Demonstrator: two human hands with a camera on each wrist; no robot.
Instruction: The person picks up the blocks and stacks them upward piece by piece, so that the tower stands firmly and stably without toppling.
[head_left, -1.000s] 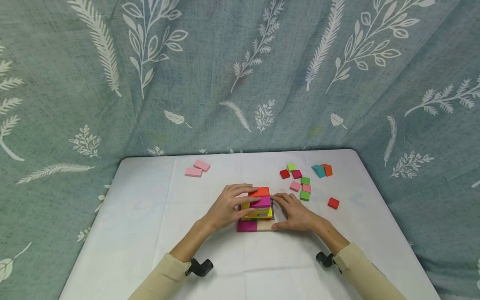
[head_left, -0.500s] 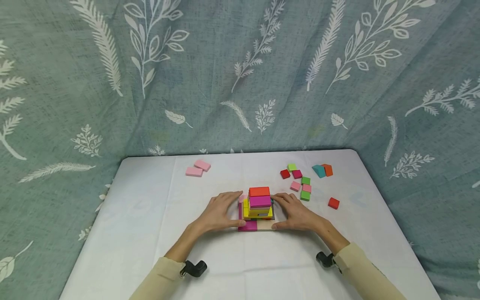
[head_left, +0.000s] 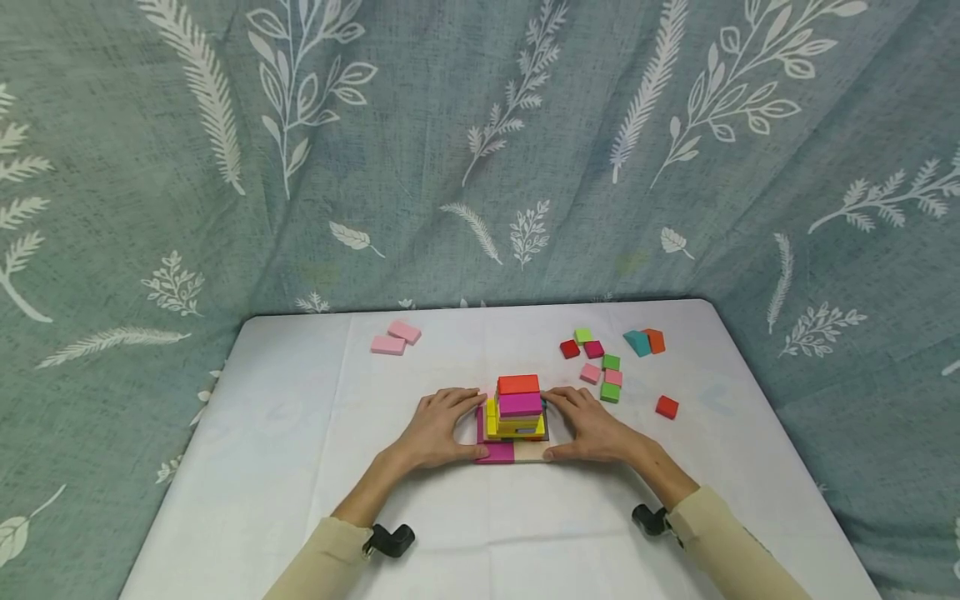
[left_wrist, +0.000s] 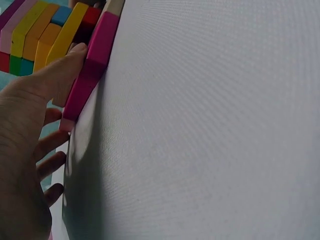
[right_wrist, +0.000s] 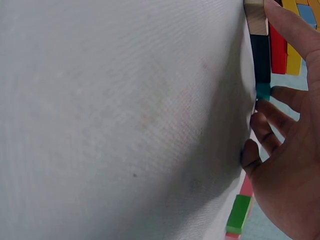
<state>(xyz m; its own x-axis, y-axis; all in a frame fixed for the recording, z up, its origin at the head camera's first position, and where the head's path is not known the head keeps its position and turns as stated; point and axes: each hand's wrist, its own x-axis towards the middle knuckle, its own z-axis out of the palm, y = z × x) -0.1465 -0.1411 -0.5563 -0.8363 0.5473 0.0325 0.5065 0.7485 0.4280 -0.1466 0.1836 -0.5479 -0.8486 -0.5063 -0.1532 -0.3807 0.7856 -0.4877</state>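
Observation:
A stepped stack of wooden blocks (head_left: 517,406) stands mid-table, with a red block on top, a magenta block below it and yellow blocks lower down. Its base shows a magenta block (head_left: 497,452) and a plain wood block (head_left: 528,451) in front. My left hand (head_left: 441,432) holds the base's left side, thumb on the front magenta block, fingers towards the back corner. On the right side, my right hand (head_left: 596,427) holds the base likewise, thumb by the plain block. In the right wrist view, its forefinger touches a teal block (right_wrist: 263,91). The stack's rear is hidden.
Two pink blocks (head_left: 387,345) lie at the back left. Behind the right hand are several small green, red and pink blocks (head_left: 590,372). A teal block (head_left: 637,342) touches an orange one (head_left: 655,341), and a lone red block (head_left: 667,407) sits further right.
My left hand has come down from the stack's upper blocks to the left side of its base, then closed in slightly. The right hand stays where it was.

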